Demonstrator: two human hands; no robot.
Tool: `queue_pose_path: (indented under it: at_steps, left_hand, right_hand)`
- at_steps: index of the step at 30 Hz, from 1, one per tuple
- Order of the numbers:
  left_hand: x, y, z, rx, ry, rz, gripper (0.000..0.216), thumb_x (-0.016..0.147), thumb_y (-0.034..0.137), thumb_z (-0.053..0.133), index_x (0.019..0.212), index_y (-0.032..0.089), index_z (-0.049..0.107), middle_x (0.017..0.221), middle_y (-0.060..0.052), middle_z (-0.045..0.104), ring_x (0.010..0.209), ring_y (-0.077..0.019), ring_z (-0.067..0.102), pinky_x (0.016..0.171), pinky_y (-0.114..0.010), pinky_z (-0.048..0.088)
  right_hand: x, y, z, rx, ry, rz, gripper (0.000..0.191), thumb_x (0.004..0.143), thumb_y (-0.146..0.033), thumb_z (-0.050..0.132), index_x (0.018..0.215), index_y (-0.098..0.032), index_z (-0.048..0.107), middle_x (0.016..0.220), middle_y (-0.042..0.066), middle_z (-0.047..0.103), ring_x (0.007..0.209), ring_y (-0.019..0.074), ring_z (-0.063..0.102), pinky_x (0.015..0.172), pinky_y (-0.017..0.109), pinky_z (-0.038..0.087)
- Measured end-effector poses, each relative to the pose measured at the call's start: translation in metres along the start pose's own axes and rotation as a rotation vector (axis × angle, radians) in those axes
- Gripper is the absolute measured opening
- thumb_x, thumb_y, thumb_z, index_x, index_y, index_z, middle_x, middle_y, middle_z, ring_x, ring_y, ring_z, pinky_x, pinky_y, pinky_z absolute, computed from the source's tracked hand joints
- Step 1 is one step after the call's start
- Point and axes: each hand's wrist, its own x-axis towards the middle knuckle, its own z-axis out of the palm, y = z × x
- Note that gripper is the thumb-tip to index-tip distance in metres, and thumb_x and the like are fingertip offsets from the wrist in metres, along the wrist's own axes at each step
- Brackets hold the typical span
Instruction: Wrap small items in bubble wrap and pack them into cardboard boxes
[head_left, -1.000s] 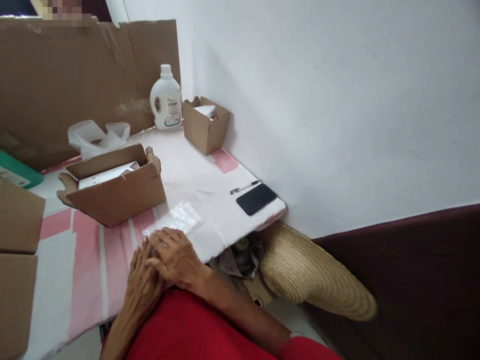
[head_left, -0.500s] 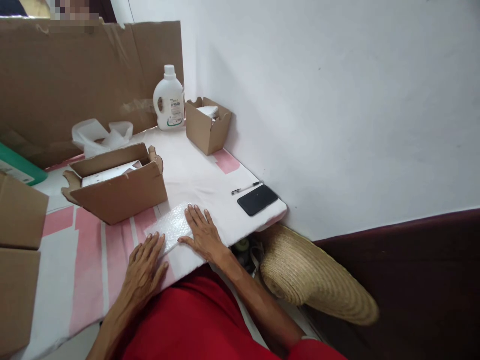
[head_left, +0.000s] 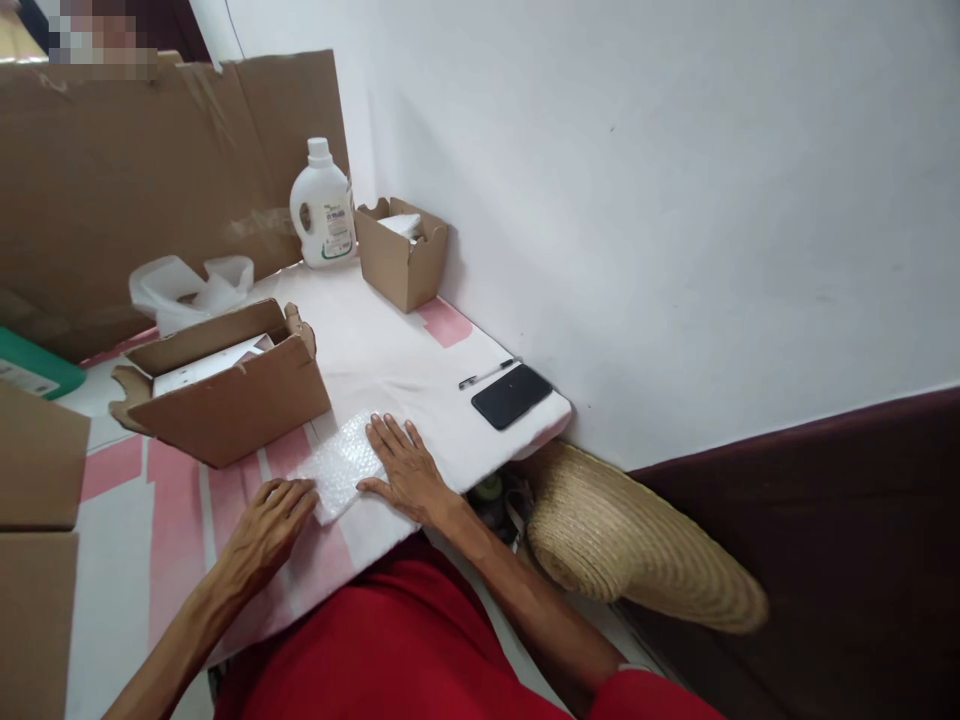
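A small flat piece of bubble wrap (head_left: 341, 468) lies near the front edge of the table; whether something is wrapped inside, I cannot tell. My right hand (head_left: 407, 473) rests flat on its right side, fingers stretched and thumb out. At the left edge of the wrap, my left hand (head_left: 274, 515) has its fingers bent and closed together on the border. The thumb of that hand is mostly hidden beneath it.
Behind the wrap stands an open cardboard box (head_left: 232, 405) with white boxes inside. A black phone (head_left: 511, 396) and a pen (head_left: 486, 374) lie to the right. Farther back are a white detergent bottle (head_left: 324, 210) and a smaller carton (head_left: 405, 262). A straw hat (head_left: 630, 535) hangs below the table edge.
My left hand has gone from lying flat with fingers spread to curled at the wrap's left edge. My right hand stays pressed on the wrap. The view has shifted slightly.
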Motion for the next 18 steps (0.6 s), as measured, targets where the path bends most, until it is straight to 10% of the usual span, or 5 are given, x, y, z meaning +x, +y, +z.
queue_pose_path:
  at_steps: [10,18]
  left_hand:
    - [0.038,0.054,-0.054,-0.211,-0.055,-0.112,0.028,0.091,0.005,0.043,0.098,0.024,0.063,0.082,0.0,0.063,0.085,-0.0193,0.057,0.105,-0.045,0.036]
    - [0.09,0.042,-0.042,-0.3,-0.011,-0.056,0.027,0.096,0.014,0.05,0.117,0.022,0.064,0.094,-0.004,0.068,0.09,-0.0192,0.06,0.094,-0.039,0.045]
  right_hand:
    - [-0.017,-0.008,-0.055,0.526,0.134,-0.053,0.062,0.092,-0.059,0.066,0.139,-0.019,0.06,0.134,0.014,0.066,0.126,0.0281,0.057,0.109,0.047,0.044]
    - [-0.048,-0.027,-0.06,0.953,0.011,0.242,0.019,0.092,-0.034,0.069,0.1,-0.02,0.077,0.085,0.001,0.075,0.075,0.0154,0.065,0.07,0.026,0.05]
